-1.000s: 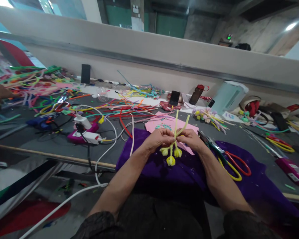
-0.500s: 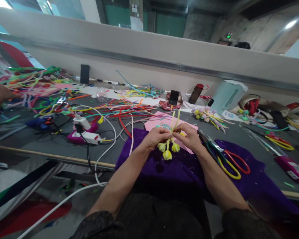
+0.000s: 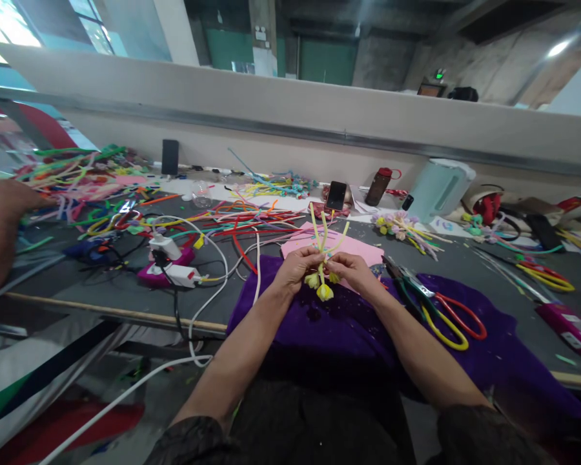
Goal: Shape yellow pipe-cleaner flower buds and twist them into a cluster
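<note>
"As you look down at the left hand (image 3: 300, 266) and the right hand (image 3: 354, 270), where is the yellow flower bunch (image 3: 325, 293)?"

"Right between them, at the fingertips, held just above the purple cloth (image 3: 314, 336) as far as I can judge. The left hand comes in from its eight o'clock, the right hand from its four o'clock."

"How are the fingers set?"

"The left hand has thumb and fingers pinched together on the bunch, where the stems (image 3: 324, 229) cross. The right hand is nearly closed too, its fingertips nipping the bunch on the three o'clock side. Which strand each finger has is too small to tell."

"And which way does it point?"

"Heads toward the wearer. Its long axis runs roughly from twelve to six. The flower heads (image 3: 312, 280) hang below the fingers, the lowest at six, the others toward seven and five. Above, the stems fan out: one just short of twelve, one at twelve, one leaning to about one."

"What's around it?"

"A pink sheet (image 3: 363, 248) lies behind the hands, from eleven to two o'clock. A pair of cutters (image 3: 425, 290) with red and yellow handles rests at about four, near the right forearm. On the bench (image 3: 116, 281), well apart at nine, is a power strip (image 3: 181, 276); farther out, toward ten, is another person's hand (image 3: 14, 200), blurred."
</note>
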Demonstrator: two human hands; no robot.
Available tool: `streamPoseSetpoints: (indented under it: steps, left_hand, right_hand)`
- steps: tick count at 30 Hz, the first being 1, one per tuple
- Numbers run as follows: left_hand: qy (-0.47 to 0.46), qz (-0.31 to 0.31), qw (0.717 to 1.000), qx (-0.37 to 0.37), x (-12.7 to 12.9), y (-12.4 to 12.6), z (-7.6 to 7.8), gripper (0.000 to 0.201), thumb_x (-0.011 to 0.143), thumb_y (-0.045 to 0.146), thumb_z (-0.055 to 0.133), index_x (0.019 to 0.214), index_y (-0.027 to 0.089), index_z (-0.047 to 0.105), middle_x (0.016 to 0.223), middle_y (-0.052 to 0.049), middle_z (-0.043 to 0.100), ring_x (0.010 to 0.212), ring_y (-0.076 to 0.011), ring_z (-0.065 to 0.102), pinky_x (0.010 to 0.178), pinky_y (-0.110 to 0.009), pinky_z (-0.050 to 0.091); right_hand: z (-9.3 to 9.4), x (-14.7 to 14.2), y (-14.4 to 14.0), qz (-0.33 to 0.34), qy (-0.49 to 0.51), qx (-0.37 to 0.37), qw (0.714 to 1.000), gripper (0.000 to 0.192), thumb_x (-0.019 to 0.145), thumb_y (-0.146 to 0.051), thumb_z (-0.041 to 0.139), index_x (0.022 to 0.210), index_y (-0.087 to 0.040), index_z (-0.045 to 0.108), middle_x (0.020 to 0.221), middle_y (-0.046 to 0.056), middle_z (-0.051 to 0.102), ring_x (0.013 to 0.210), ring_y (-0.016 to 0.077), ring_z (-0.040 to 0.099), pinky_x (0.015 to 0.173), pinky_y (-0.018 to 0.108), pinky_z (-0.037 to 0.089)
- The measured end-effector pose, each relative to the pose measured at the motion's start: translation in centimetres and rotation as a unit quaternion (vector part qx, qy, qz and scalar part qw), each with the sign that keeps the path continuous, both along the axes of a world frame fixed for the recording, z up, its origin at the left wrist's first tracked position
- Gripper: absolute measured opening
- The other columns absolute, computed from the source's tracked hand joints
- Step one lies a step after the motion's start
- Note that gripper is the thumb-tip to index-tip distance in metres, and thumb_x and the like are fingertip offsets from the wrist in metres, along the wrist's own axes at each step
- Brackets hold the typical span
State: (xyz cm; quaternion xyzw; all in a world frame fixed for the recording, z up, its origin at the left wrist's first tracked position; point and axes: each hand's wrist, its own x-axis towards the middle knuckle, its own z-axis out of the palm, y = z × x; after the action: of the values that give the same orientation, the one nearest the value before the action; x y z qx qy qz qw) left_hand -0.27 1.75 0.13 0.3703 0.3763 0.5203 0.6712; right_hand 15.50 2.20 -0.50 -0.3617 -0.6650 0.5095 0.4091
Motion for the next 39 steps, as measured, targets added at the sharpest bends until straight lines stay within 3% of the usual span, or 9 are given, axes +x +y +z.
streamPoseSetpoints:
  steps: [4, 8, 17, 29, 36, 39]
  left_hand:
    - [-0.001, -0.002, 1.000, -0.001, 0.1, 0.2, -0.4, 0.027, 0.053, 0.020, 0.076, 0.066, 0.012, 0.053, 0.051, 0.001, 0.059, 0.041, -0.0079, 0.053, 0.041, -0.017, 0.041]
    - [-0.015, -0.060, 0.998, -0.017, 0.1, 0.0, -0.3, 0.026, 0.056, 0.021, 0.074, 0.072, 0.011, 0.056, 0.058, -0.001, 0.061, 0.046, -0.0087, 0.057, 0.046, -0.019, 0.045]
    - [-0.008, -0.126, 0.992, -0.030, -0.2, -0.5, 0.2, 0.026, 0.057, 0.025, 0.073, 0.071, 0.012, 0.055, 0.048, 0.001, 0.056, 0.037, -0.0066, 0.050, 0.038, -0.017, 0.039]
    - [0.037, -0.094, 0.995, 0.011, -0.1, -0.8, 0.3, 0.022, 0.053, 0.020, 0.073, 0.060, 0.012, 0.054, 0.045, 0.000, 0.056, 0.036, -0.0074, 0.048, 0.038, -0.017, 0.033]
    - [0.030, -0.085, 0.995, 0.031, -0.1, -1.0, 0.4, 0.030, 0.058, 0.034, 0.073, 0.065, 0.011, 0.056, 0.053, -0.001, 0.058, 0.042, -0.0062, 0.048, 0.041, -0.017, 0.033]
    - [0.032, -0.082, 0.996, 0.022, -0.2, -1.0, 0.5, 0.028, 0.057, 0.031, 0.074, 0.067, 0.011, 0.057, 0.053, 0.000, 0.057, 0.042, -0.0065, 0.049, 0.042, -0.017, 0.035]
  right_hand:
    - [-0.1, 0.0, 0.1, -0.006, 0.054, -0.023, 0.998, 0.024, 0.071, -0.039, 0.063, 0.076, -0.015, 0.063, 0.069, 0.001, 0.062, 0.061, 0.0119, 0.053, 0.058, 0.024, 0.040]
    - [0.4, 0.1, 0.1, -0.027, 0.115, -0.028, 0.993, 0.024, 0.066, -0.031, 0.068, 0.086, -0.017, 0.064, 0.073, 0.000, 0.064, 0.060, 0.0101, 0.054, 0.058, 0.024, 0.042]
    - [0.9, 0.2, -0.3, -0.013, 0.128, 0.026, 0.991, 0.016, 0.061, -0.026, 0.071, 0.075, -0.018, 0.068, 0.067, 0.000, 0.064, 0.053, 0.0101, 0.055, 0.050, 0.023, 0.046]
    - [0.9, 0.3, -0.4, -0.031, 0.081, 0.065, 0.994, 0.015, 0.065, -0.029, 0.069, 0.073, -0.016, 0.066, 0.059, -0.002, 0.057, 0.048, 0.0082, 0.047, 0.045, 0.022, 0.042]
    - [1.5, 0.7, -0.4, -0.031, 0.086, 0.049, 0.995, 0.017, 0.065, -0.030, 0.069, 0.075, -0.017, 0.065, 0.057, -0.003, 0.057, 0.046, 0.0081, 0.047, 0.044, 0.021, 0.041]
    - [1.5, 0.7, -0.5, -0.027, 0.093, 0.050, 0.994, 0.016, 0.065, -0.030, 0.069, 0.075, -0.018, 0.065, 0.060, -0.002, 0.058, 0.047, 0.0083, 0.047, 0.044, 0.022, 0.041]
